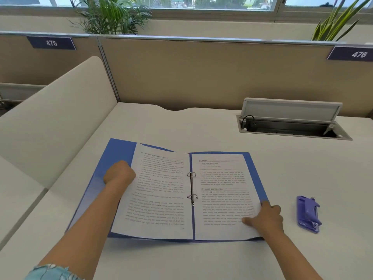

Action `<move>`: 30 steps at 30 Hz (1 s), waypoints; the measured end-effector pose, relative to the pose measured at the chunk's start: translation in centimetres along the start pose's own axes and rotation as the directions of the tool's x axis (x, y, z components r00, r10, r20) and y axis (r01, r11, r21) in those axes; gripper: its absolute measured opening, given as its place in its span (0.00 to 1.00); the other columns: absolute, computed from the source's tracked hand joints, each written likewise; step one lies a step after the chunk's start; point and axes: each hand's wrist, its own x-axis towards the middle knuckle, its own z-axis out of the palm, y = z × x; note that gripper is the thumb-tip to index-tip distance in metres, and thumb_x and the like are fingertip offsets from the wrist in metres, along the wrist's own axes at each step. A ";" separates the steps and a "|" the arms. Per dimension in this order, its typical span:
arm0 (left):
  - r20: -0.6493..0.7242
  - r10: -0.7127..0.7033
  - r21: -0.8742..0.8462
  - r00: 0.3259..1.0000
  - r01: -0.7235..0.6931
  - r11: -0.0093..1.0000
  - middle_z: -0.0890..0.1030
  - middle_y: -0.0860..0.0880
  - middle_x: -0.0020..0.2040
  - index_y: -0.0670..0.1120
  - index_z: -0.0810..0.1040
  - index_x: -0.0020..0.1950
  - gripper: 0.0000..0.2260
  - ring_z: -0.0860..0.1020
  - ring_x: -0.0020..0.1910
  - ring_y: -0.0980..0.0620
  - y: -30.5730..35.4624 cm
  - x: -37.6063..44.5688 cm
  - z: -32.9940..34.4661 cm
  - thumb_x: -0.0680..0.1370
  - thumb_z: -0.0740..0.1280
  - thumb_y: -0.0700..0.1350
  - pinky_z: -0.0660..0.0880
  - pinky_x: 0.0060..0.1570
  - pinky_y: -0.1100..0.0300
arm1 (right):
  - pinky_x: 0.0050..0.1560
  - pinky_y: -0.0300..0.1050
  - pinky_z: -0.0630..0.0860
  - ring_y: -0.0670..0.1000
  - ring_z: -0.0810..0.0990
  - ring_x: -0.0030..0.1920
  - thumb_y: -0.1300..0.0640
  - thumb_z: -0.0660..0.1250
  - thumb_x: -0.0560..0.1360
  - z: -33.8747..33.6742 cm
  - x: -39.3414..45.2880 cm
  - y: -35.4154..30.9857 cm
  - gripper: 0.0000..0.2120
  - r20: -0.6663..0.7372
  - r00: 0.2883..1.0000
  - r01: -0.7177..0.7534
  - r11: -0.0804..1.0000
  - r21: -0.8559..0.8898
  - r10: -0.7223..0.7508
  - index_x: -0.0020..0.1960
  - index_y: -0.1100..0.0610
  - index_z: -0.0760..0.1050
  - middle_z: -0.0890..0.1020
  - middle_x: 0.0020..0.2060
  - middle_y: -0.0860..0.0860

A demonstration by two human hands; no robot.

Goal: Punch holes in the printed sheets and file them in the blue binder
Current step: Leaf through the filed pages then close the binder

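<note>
The blue binder (121,154) lies open and flat on the white bench (201,128), directly in front of you. Use it as the reference for every position below.

**Binder contents.** Two metal rings (191,185) stand on the spine at the centre of the binder. One printed sheet (159,195) lies on the left of the rings and another printed sheet (222,190) lies on the right of them. Both sit on the rings. The text on both reads upside down from your position.

**Left hand.** Your left hand (119,173) is at the outer edge of the left sheet, over the binder's left cover. The grip is curled into a fist at that edge. The fingers are hidden under the hand, so you cannot tell whether they pinch the paper.

**Right hand.** Your right hand (266,219) rests at the near right corner of the binder. The grip is apart: the fingers lie extended on the right sheet and its outer edge, pressing it down.

**Hole punch.** The purple hole punch (307,214) lies on the bench to the right of the binder, just beyond your right hand and not touching it.

**Surroundings.** Behind the binder to the right, a cable hatch (290,110) in the bench stands with its lid raised. A beige partition (201,73) closes the bench behind the binder.
</note>
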 end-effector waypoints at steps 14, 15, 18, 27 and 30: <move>0.190 0.376 -0.737 0.907 -0.121 0.665 0.80 0.47 0.46 0.43 0.77 0.48 0.07 0.79 0.47 0.47 9.3 -12.0 2.9 0.73 0.70 0.44 0.77 0.46 0.54 | 0.37 0.44 0.65 0.51 0.71 0.35 0.59 0.64 0.75 -3.9 -0.9 -2.1 0.11 -0.056 0.973 0.218 0.800 0.558 -0.226 0.35 0.58 0.70 0.76 0.36 0.56; 0.327 0.430 -0.802 0.841 0.006 0.597 0.81 0.44 0.49 0.41 0.78 0.51 0.10 0.79 0.49 0.47 10.6 -13.3 3.5 0.74 0.70 0.45 0.79 0.47 0.55 | 0.37 0.43 0.66 0.50 0.71 0.35 0.59 0.64 0.75 -4.1 -1.8 -3.0 0.11 -0.039 0.956 0.261 0.778 0.571 -0.292 0.34 0.57 0.70 0.75 0.35 0.54; 0.493 0.523 -0.854 0.695 0.274 0.442 0.81 0.39 0.53 0.34 0.77 0.57 0.19 0.82 0.49 0.44 12.7 -14.9 4.4 0.74 0.70 0.47 0.80 0.41 0.58 | 0.43 0.46 0.73 0.51 0.77 0.39 0.56 0.66 0.74 -3.3 -4.1 -5.3 0.08 0.060 0.891 0.320 0.717 0.620 -0.450 0.39 0.59 0.74 0.79 0.37 0.53; 0.519 0.462 -0.854 0.719 0.424 0.302 0.85 0.43 0.42 0.39 0.78 0.55 0.13 0.84 0.40 0.47 12.2 -14.3 4.6 0.72 0.71 0.41 0.81 0.37 0.59 | 0.50 0.49 0.81 0.51 0.82 0.52 0.52 0.71 0.72 -2.2 -4.5 -6.0 0.11 0.115 0.885 0.220 0.624 0.750 -0.451 0.43 0.59 0.73 0.81 0.54 0.50; 0.535 0.440 -0.845 0.721 0.448 0.294 0.84 0.42 0.44 0.37 0.76 0.61 0.19 0.84 0.39 0.48 12.1 -14.4 4.6 0.72 0.72 0.40 0.80 0.34 0.60 | 0.48 0.46 0.82 0.49 0.83 0.52 0.52 0.71 0.71 -2.4 -4.3 -5.9 0.14 0.132 0.886 0.192 0.611 0.768 -0.444 0.49 0.60 0.75 0.82 0.52 0.53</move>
